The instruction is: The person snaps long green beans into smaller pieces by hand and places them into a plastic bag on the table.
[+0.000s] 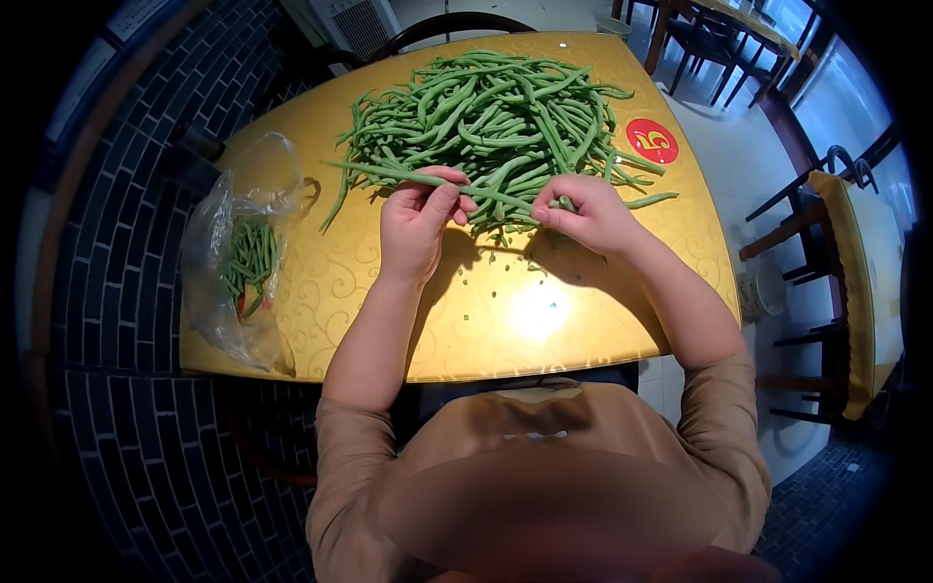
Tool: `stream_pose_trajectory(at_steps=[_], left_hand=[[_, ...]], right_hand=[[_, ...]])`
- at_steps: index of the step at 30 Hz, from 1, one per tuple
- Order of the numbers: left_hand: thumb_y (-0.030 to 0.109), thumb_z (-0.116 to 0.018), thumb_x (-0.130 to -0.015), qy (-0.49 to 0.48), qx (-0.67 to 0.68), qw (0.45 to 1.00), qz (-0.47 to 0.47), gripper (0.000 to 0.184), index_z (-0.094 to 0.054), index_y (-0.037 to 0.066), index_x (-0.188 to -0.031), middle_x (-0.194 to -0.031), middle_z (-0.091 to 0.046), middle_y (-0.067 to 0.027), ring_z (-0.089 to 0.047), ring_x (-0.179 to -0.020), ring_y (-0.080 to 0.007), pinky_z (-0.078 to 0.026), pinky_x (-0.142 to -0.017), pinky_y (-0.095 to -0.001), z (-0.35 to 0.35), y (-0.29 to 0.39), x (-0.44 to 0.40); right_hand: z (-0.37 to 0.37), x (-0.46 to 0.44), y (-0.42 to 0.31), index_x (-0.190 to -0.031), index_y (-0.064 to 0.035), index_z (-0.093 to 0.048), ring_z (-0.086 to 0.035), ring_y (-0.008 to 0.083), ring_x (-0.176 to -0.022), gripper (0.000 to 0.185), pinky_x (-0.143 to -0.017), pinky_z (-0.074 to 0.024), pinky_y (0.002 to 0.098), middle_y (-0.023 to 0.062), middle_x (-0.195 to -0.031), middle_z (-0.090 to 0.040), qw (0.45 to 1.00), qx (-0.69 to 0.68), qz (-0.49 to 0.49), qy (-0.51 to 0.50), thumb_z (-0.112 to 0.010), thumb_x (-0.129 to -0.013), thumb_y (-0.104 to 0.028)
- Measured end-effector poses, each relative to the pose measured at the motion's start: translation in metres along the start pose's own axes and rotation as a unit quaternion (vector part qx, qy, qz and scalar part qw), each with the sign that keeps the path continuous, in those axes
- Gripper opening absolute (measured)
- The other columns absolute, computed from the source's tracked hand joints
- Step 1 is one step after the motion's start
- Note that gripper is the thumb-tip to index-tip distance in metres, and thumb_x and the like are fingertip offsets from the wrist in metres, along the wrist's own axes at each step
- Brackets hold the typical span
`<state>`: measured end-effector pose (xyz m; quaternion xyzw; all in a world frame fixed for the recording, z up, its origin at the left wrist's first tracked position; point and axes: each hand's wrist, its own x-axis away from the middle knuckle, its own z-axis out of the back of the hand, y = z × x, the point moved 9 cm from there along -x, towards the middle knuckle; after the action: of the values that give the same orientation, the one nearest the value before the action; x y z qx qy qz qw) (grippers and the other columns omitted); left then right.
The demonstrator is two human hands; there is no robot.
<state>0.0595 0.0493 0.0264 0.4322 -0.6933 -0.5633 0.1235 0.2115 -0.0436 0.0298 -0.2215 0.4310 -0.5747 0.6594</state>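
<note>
A large heap of long green beans [486,112] covers the far half of the gold-covered table [340,321]. My left hand [420,219] is closed around a green bean [379,172] that sticks out to its left and stretches across toward the right. At the near edge of the heap, my right hand [580,214] pinches the other end of that bean, with a short bean piece showing by its fingers. Small green trimmings lie on the table below both hands. On the left, a clear plastic bag [209,282] holds cut bean pieces [253,255].
A red round sticker marked 5 [652,141] is on the table's right side. A dark brick wall [126,272] runs along the left. Chairs and another table [855,291] stand to the right, and a chair back [452,21] rises behind the far edge.
</note>
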Motion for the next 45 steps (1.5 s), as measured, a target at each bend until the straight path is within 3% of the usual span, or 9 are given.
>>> stream_pose_trajectory(at_steps=[6, 10, 16, 24, 29, 33, 34, 42, 45], left_hand=[[0.001, -0.054, -0.086, -0.099, -0.245, 0.906, -0.330, 0.013, -0.053, -0.002, -0.099, -0.095, -0.053, -0.0136, -0.058, -0.074, -0.0173, -0.049, -0.062, -0.0258, -0.047, 0.059, 0.041], [-0.002, -0.055, -0.085, -0.044, -0.039, 0.995, -0.081, 0.020, -0.049, -0.001, -0.104, -0.093, -0.059, -0.0137, -0.060, -0.075, -0.0169, -0.048, -0.061, -0.0254, -0.024, 0.015, 0.016], [0.001, -0.059, -0.083, -0.059, -0.032, 0.997, 0.027, 0.017, -0.052, 0.001, -0.099, -0.089, -0.061, -0.0110, -0.059, -0.073, -0.0142, -0.045, -0.061, -0.0232, -0.029, -0.012, 0.013], [0.008, -0.057, -0.086, -0.079, 0.080, 0.974, 0.199, 0.015, -0.053, 0.001, -0.099, -0.081, -0.057, -0.0060, -0.052, -0.062, -0.0078, -0.039, -0.052, -0.0174, -0.040, -0.043, 0.023], [0.009, -0.055, -0.088, -0.057, 0.079, 0.974, 0.206, 0.016, -0.053, 0.000, -0.101, -0.080, -0.055, -0.0055, -0.048, -0.058, -0.0064, -0.036, -0.049, -0.0146, -0.029, -0.046, 0.016], [0.005, -0.054, -0.087, -0.091, 0.011, 0.984, 0.156, 0.034, -0.045, -0.001, -0.119, -0.082, -0.056, -0.0049, -0.050, -0.060, -0.0068, -0.036, -0.049, -0.0160, -0.045, -0.028, 0.020], [0.003, -0.054, -0.085, -0.109, 0.013, 0.978, 0.176, 0.052, -0.032, 0.002, -0.133, -0.085, -0.058, -0.0055, -0.053, -0.062, -0.0077, -0.037, -0.050, -0.0164, -0.049, -0.031, 0.023], [-0.005, -0.050, -0.082, -0.203, -0.048, 0.958, 0.198, 0.071, -0.012, 0.007, -0.141, -0.090, -0.060, -0.0149, -0.058, -0.061, -0.0119, -0.043, -0.049, -0.0186, -0.075, -0.046, 0.035], [-0.001, -0.053, -0.084, -0.174, -0.141, 0.963, 0.150, 0.053, -0.035, 0.004, -0.133, -0.086, -0.058, -0.0048, -0.054, -0.059, -0.0079, -0.040, -0.048, -0.0177, -0.056, -0.041, 0.027]], right_hand=[[0.023, 0.007, 0.047, -0.082, -0.0059, -0.059, -0.049, 0.0097, -0.062, 0.017, -0.055, -0.0390, 0.0254, 0.0003, -0.074, -0.057, 0.906, -0.351, -0.184, 0.144, -0.068, -0.076, -0.018], [0.006, -0.002, 0.015, -0.082, -0.0047, -0.058, -0.054, 0.0137, -0.080, 0.023, -0.073, -0.0431, 0.0287, 0.0050, -0.084, -0.057, 0.997, -0.024, -0.071, 0.022, -0.073, -0.070, -0.016], [-0.018, 0.012, 0.027, -0.090, -0.0027, -0.062, -0.055, 0.0096, -0.070, 0.026, -0.065, -0.0446, 0.0237, 0.0002, -0.075, -0.060, 0.932, -0.210, -0.286, -0.071, -0.070, -0.078, -0.024], [-0.027, 0.024, -0.058, -0.073, -0.0076, -0.055, -0.056, 0.0217, -0.062, 0.015, -0.051, -0.0445, 0.0355, 0.0034, -0.065, -0.052, 0.945, 0.167, 0.281, 0.002, -0.064, -0.077, -0.019], [-0.046, 0.050, -0.099, -0.077, -0.0092, -0.057, -0.057, 0.0174, -0.065, 0.011, -0.051, -0.0459, 0.0295, 0.0022, -0.070, -0.054, 0.897, 0.176, 0.405, -0.020, -0.064, -0.074, -0.018], [-0.018, 0.015, -0.055, -0.083, -0.0064, -0.059, -0.056, 0.0153, -0.058, 0.016, -0.050, -0.0441, 0.0249, 0.0051, -0.067, -0.056, 0.984, -0.046, 0.172, 0.020, -0.065, -0.081, -0.022], [-0.013, 0.011, -0.020, -0.085, -0.0055, -0.060, -0.054, 0.0089, -0.054, 0.018, -0.049, -0.0423, 0.0217, 0.0027, -0.069, -0.058, 0.985, -0.157, -0.077, -0.010, -0.064, -0.082, -0.022], [-0.041, 0.014, 0.000, -0.088, -0.0016, -0.062, -0.050, 0.0065, -0.053, 0.024, -0.048, -0.0386, 0.0195, 0.0024, -0.069, -0.060, 0.903, -0.380, -0.174, -0.097, -0.059, -0.087, -0.025], [-0.040, 0.013, 0.002, -0.088, -0.0022, -0.062, -0.050, 0.0066, -0.053, 0.022, -0.048, -0.0395, 0.0204, 0.0016, -0.072, -0.061, 0.923, -0.332, -0.151, -0.121, -0.058, -0.087, -0.024]])
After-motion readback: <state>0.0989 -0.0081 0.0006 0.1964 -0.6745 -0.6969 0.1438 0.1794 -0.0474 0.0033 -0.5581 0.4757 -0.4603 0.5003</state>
